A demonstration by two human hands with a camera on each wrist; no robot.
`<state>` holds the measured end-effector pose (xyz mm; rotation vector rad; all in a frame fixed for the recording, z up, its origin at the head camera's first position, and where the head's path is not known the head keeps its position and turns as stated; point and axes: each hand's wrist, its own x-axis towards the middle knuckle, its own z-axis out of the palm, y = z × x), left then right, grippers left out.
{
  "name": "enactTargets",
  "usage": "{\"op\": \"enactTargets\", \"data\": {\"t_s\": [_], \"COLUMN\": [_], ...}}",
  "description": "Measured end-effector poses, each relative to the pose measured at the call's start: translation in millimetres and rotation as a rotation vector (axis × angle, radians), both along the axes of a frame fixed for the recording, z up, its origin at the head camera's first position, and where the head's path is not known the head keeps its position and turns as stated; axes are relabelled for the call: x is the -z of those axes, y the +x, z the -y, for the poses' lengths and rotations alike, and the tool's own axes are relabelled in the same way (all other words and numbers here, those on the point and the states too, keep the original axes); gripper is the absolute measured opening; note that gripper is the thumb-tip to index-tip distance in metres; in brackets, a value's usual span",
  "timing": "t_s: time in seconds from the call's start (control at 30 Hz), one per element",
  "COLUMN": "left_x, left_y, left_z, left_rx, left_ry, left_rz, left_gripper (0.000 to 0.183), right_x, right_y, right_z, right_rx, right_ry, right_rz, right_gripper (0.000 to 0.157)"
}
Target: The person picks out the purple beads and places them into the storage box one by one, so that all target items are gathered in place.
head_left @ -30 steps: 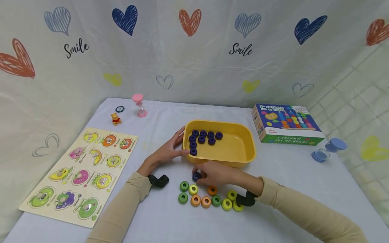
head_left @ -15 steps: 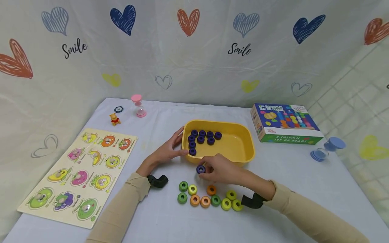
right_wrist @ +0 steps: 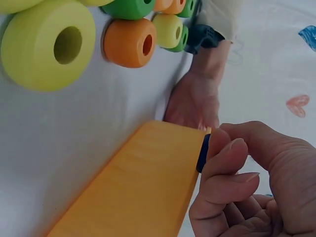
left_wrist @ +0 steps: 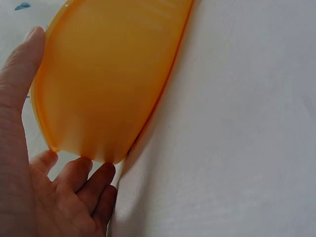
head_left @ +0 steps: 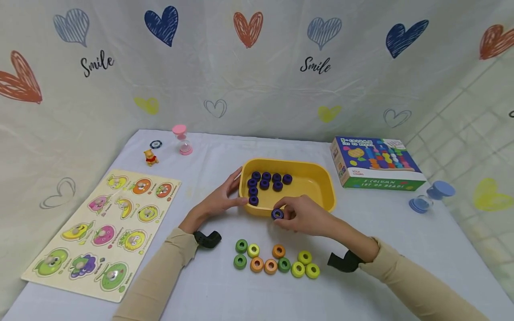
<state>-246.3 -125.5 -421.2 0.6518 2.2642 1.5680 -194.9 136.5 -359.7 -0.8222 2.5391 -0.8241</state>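
Note:
A yellow plastic tray [head_left: 311,185] holds several dark purple beads [head_left: 264,186] grouped toward its left side. My left hand [head_left: 218,199] grips the tray's left end. In the left wrist view its fingertips [left_wrist: 101,173] press the end wall, with the thumb along another side. Between thumb and index finger, my right hand [head_left: 307,216] pinches one more purple bead [head_left: 273,215] at the tray's near rim. That bead's dark edge [right_wrist: 202,155] shows beside the tray wall [right_wrist: 133,182] in the right wrist view, partly hidden by the fingers.
Several green, yellow and orange beads [head_left: 271,266] lie in front of the tray. A fruit puzzle board [head_left: 110,218] lies at the left. Behind it are a bear figure [head_left: 150,157] and a pink hourglass [head_left: 182,140]. A bead-set box [head_left: 377,162] and blue hourglass [head_left: 431,196] stand at right.
My right hand has lifted the purple bead from beside the loose coloured beads and carried it up and rightward to the tray's near rim. The left hand stays at the tray.

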Motion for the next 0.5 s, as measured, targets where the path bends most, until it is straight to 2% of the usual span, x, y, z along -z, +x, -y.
{"op": "enactTargets", "data": {"t_s": [0.3,0.5], "left_x": [0.9,1.8], "left_y": [-0.8,-1.1], "left_z": [1,1], "left_rx": [0.007,0.014], "left_ry": [0.014,0.03], "left_rz": [-0.002,-0.012], "left_gripper": [0.091,0.092], "right_x": [-3.6,-4.0], "right_y": [-4.2,-12.8], "right_z": [-6,-12], "right_rx": [-0.015,-0.007], "right_ry": [0.01,0.014], "right_rz": [0.009,-0.029], "right_gripper": [0.03,0.031]}}
